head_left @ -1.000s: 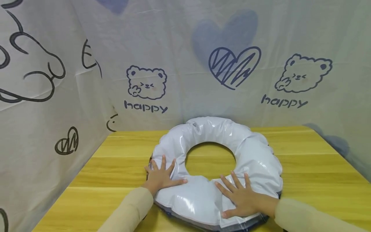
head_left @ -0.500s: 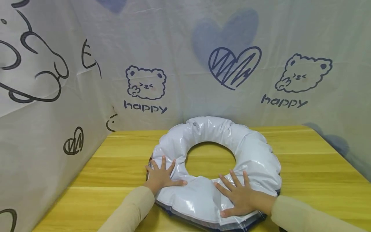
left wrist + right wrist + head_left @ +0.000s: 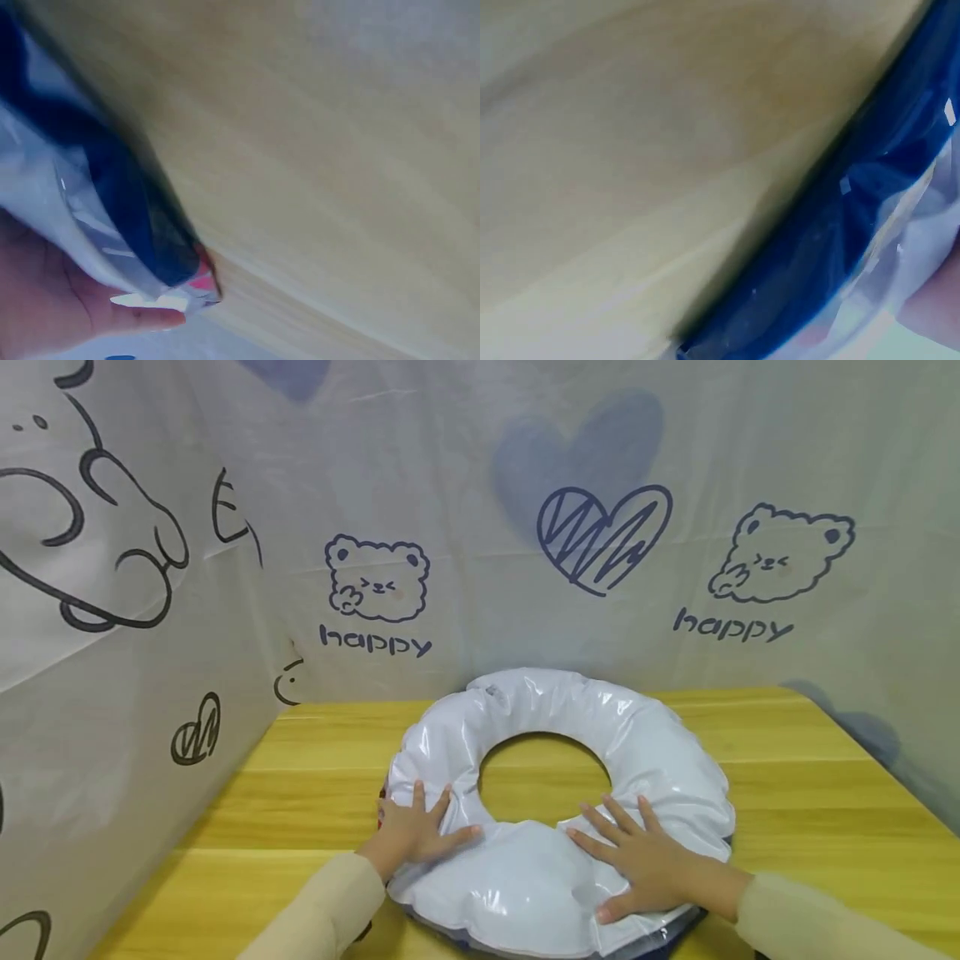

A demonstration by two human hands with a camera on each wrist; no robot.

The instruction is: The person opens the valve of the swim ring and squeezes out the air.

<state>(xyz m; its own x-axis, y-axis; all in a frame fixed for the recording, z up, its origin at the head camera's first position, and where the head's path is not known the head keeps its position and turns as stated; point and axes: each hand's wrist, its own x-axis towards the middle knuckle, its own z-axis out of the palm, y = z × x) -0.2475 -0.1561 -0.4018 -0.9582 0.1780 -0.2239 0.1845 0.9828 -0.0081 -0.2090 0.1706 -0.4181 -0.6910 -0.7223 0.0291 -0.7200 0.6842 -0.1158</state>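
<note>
A white inflatable swim ring (image 3: 525,893), glossy and wrinkled, lies flat on the wooden table. Its underside is dark blue, seen along the edge of the swim ring (image 3: 810,247) in the right wrist view, with a bit of red at the edge in the left wrist view. My left hand (image 3: 412,833) rests with spread fingers on the ring's left side. On the front right of the ring, my right hand (image 3: 652,864) presses down, its fingers spread too. Part of the left hand (image 3: 60,292) shows at the ring's edge in the left wrist view.
The yellow wood-grain table (image 3: 810,793) reaches back to a pale cloth backdrop (image 3: 480,602) printed with bears, hearts and the word happy. A second cloth side (image 3: 112,693) hangs along the left. The ring's far edge lies close to the back cloth.
Both hands stay on the swim ring. The right hand has shifted slightly right, and the ring's front has spread a little and turned slightly. The head view has tilted a little.
</note>
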